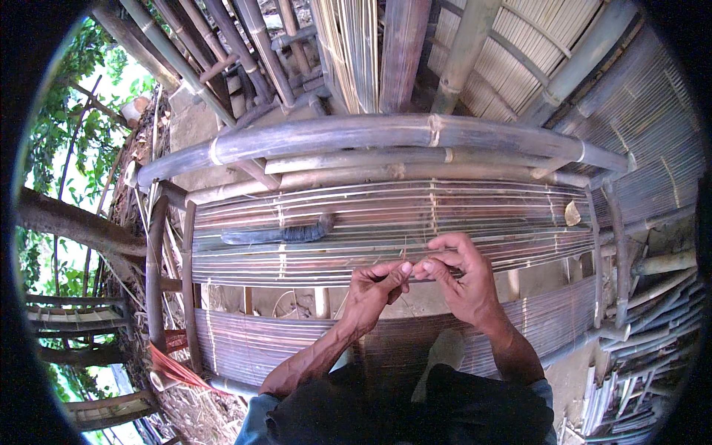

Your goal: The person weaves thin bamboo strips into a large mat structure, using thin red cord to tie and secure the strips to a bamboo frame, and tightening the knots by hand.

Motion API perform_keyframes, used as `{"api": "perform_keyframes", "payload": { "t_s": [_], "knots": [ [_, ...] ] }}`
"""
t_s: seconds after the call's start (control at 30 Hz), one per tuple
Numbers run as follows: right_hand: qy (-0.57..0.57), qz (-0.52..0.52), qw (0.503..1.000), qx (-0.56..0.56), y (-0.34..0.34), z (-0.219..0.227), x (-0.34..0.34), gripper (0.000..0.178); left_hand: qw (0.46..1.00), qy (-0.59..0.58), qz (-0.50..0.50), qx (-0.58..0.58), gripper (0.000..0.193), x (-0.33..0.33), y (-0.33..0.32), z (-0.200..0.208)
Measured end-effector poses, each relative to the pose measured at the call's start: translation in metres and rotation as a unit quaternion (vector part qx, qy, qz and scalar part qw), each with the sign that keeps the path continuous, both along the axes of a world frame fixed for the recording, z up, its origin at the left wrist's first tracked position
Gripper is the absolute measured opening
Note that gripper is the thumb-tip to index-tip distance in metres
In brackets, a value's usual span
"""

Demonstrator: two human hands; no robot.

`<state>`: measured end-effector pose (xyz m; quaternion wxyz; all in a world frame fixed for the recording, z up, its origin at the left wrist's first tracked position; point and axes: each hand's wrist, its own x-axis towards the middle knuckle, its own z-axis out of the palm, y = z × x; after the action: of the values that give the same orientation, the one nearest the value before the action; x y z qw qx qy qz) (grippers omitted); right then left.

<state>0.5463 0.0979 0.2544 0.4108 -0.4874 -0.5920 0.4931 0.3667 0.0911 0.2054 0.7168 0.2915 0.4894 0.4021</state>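
Observation:
My left hand (377, 292) and my right hand (469, 280) meet over a slatted bamboo bench (504, 222). Thumb and fingers are pinched together on each, with the fingertips nearly touching. A very thin sliver seems to stick up at the left fingertips, but it is too fine to name, and whatever lies between the right fingertips is hidden. Behind my left hand, a long knife-like tool (298, 233) rests on the slats, its dark wrapped part curving up at the right end. One small pale dry leaf (572, 213) lies at the bench's right side.
A thick bamboo rail (334, 136) runs along the far side of the bench. A lower slatted panel (252, 343) lies nearer my body. Orange-red cloth or netting (178, 371) hangs at the left. Stacked bamboo poles (656, 334) are at the right, with more poles leaning beyond the rail.

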Motion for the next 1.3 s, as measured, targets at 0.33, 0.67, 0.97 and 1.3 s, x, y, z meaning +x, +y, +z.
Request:
{"api": "perform_keyframes", "payload": {
  "t_s": [0.33,0.67,0.97,1.3],
  "knots": [
    [0.0,-0.019,1.0,-0.005,0.012,0.007,-0.003,0.013,0.998,-0.023,0.042,0.043,0.023,0.004,0.009,0.032],
    [0.012,-0.001,1.0,0.004,0.005,0.001,-0.013,0.009,0.994,-0.073,0.073,0.028,0.025,0.01,0.008,0.038],
    [-0.012,0.004,1.0,0.0,0.005,0.001,-0.018,0.008,0.995,-0.069,0.062,0.043,0.028,0.007,0.008,0.038],
    [-0.237,0.036,0.939,0.246,0.012,0.033,-0.001,0.038,0.997,0.047,-0.046,0.046,0.018,-0.023,0.014,0.007]
  ]
}}
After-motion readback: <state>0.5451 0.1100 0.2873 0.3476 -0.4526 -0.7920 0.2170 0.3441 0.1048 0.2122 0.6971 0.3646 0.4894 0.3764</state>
